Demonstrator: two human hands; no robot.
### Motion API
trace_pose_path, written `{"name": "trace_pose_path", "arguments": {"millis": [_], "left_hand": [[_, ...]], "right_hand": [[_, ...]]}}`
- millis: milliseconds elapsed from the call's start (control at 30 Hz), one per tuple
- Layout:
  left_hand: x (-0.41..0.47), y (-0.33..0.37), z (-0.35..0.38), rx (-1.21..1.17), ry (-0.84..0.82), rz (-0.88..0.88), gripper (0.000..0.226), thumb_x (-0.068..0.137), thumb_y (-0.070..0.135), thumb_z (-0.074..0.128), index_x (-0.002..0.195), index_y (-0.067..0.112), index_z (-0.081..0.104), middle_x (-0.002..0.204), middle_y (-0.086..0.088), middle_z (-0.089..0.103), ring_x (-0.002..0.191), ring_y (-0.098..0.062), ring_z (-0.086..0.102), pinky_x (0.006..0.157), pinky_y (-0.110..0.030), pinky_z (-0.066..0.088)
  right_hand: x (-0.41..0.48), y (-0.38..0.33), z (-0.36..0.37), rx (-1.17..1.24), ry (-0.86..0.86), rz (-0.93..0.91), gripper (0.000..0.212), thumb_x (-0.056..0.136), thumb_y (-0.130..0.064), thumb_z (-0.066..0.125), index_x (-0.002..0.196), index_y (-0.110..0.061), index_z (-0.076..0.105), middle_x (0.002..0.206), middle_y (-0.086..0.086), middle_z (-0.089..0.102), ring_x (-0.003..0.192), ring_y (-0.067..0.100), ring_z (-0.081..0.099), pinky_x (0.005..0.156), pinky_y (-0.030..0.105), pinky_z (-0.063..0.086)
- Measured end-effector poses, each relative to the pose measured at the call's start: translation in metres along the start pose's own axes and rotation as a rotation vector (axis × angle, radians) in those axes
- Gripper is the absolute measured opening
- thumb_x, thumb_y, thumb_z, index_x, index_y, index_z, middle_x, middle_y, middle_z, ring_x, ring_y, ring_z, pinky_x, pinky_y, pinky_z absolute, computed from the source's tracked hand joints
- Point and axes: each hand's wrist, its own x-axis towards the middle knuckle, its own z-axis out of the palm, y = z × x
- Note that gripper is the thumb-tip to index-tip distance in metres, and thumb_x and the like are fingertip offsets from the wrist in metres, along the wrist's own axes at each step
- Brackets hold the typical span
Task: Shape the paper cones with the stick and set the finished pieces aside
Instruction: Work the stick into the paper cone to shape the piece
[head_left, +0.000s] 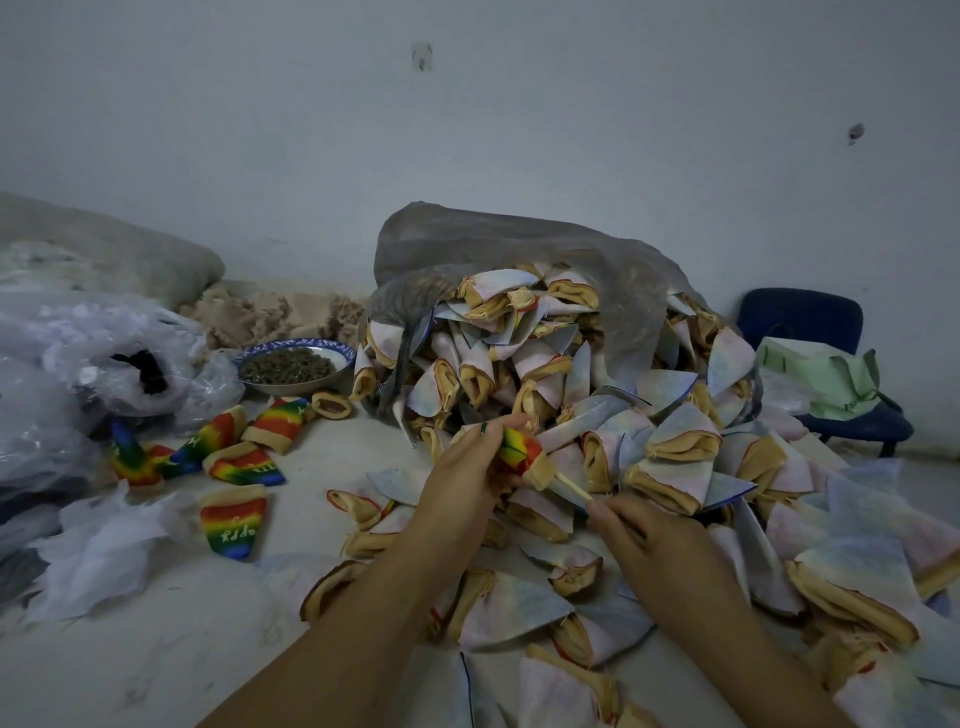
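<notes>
My left hand (467, 478) grips a rainbow-coloured cone (522, 452) with a tan rim, held just above the pile. A pale stick (571, 487) pokes out of the cone's open end, and my right hand (644, 540) pinches its near end. A big heap of pale, inside-out cones (545, 374) spills from a grey plastic bag (498, 244) behind and to the right. Several rainbow cones (236, 525) lie on the white surface at the left.
A blue-rimmed bowl (293, 366) of dark pellets stands at the back left. Clear crumpled plastic bags (93, 364) and white paper scraps (104, 551) fill the left side. A blue chair (831, 364) with green paper stands against the wall at right.
</notes>
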Motion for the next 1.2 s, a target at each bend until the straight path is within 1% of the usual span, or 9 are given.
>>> {"name": "trace_pose_path", "arguments": {"millis": [267, 433, 567, 700, 833, 900, 1000, 1100, 1200], "left_hand": [[-0.001, 0.004, -0.004, -0.252, -0.054, -0.062, 0.038, 0.102, 0.024, 0.038, 0.115, 0.001, 0.065, 0.100, -0.011, 0.066, 0.096, -0.020, 0.061, 0.084, -0.029, 0.050], [-0.001, 0.005, -0.002, -0.297, -0.122, -0.060, 0.046, 0.103, 0.032, 0.033, 0.114, -0.002, 0.061, 0.090, -0.012, 0.068, 0.091, -0.020, 0.065, 0.091, -0.031, 0.053], [0.001, 0.001, 0.005, -0.286, -0.135, 0.010, 0.041, 0.089, 0.035, 0.046, 0.102, 0.000, 0.062, 0.088, -0.011, 0.072, 0.084, -0.015, 0.069, 0.077, -0.024, 0.057], [0.002, -0.002, 0.006, -0.347, -0.128, -0.005, 0.031, 0.090, 0.025, 0.051, 0.101, 0.000, 0.066, 0.095, -0.013, 0.072, 0.092, -0.018, 0.067, 0.078, -0.024, 0.056], [0.001, -0.002, 0.008, -0.480, -0.164, -0.076, 0.029, 0.088, 0.018, 0.054, 0.096, 0.002, 0.076, 0.108, -0.019, 0.071, 0.102, -0.022, 0.069, 0.075, -0.023, 0.058], [0.000, -0.001, 0.009, -0.473, -0.153, -0.078, 0.033, 0.091, 0.021, 0.054, 0.110, -0.002, 0.070, 0.117, -0.022, 0.067, 0.106, -0.023, 0.067, 0.073, -0.023, 0.058], [0.001, -0.004, 0.006, -0.378, -0.082, -0.043, 0.051, 0.089, 0.031, 0.057, 0.122, -0.007, 0.059, 0.117, -0.022, 0.064, 0.103, -0.023, 0.064, 0.072, -0.023, 0.058], [0.002, -0.006, 0.004, -0.237, -0.042, 0.024, 0.036, 0.083, 0.038, 0.061, 0.095, 0.007, 0.075, 0.095, -0.013, 0.070, 0.083, -0.015, 0.068, 0.069, -0.021, 0.056], [0.001, -0.005, 0.002, -0.082, 0.025, 0.066, 0.043, 0.077, 0.047, 0.066, 0.093, 0.007, 0.074, 0.096, -0.021, 0.069, 0.082, -0.020, 0.069, 0.076, -0.028, 0.057]], "right_hand": [[0.002, 0.003, -0.004, -0.047, 0.009, -0.152, 0.060, 0.083, -0.063, 0.027, 0.080, -0.019, 0.067, 0.064, -0.002, 0.062, 0.059, 0.010, 0.057, 0.054, 0.030, 0.044], [-0.002, -0.008, -0.003, 0.284, -0.137, 0.077, 0.041, 0.077, -0.060, 0.040, 0.074, -0.031, 0.068, 0.073, -0.012, 0.068, 0.070, -0.003, 0.059, 0.059, 0.015, 0.044], [-0.003, -0.017, -0.002, 0.452, -0.177, 0.178, 0.035, 0.089, -0.043, 0.045, 0.073, -0.022, 0.068, 0.057, -0.022, 0.062, 0.054, -0.012, 0.054, 0.051, 0.004, 0.038], [-0.004, -0.018, 0.001, 0.565, -0.198, 0.276, 0.036, 0.095, -0.037, 0.045, 0.076, -0.014, 0.067, 0.041, -0.020, 0.051, 0.041, -0.008, 0.049, 0.040, 0.006, 0.034], [-0.004, -0.020, 0.002, 0.796, -0.223, 0.403, 0.046, 0.074, -0.056, 0.053, 0.074, -0.012, 0.066, 0.040, -0.009, 0.037, 0.033, 0.003, 0.028, 0.035, 0.015, 0.025], [-0.004, -0.022, 0.003, 0.845, -0.236, 0.422, 0.045, 0.073, -0.056, 0.053, 0.073, -0.014, 0.066, 0.042, -0.008, 0.034, 0.034, 0.005, 0.027, 0.034, 0.017, 0.024], [-0.004, -0.020, 0.003, 0.665, -0.193, 0.331, 0.039, 0.088, -0.047, 0.047, 0.072, -0.017, 0.066, 0.041, -0.011, 0.049, 0.037, -0.002, 0.045, 0.037, 0.009, 0.031], [-0.003, -0.013, -0.001, 0.436, -0.107, 0.197, 0.040, 0.080, -0.057, 0.042, 0.065, -0.029, 0.066, 0.060, -0.003, 0.063, 0.053, 0.000, 0.054, 0.049, 0.012, 0.039], [-0.003, -0.005, -0.005, 0.269, -0.114, 0.143, 0.032, 0.085, -0.053, 0.043, 0.068, -0.033, 0.063, 0.071, -0.001, 0.068, 0.068, 0.001, 0.058, 0.060, 0.018, 0.044]]}}
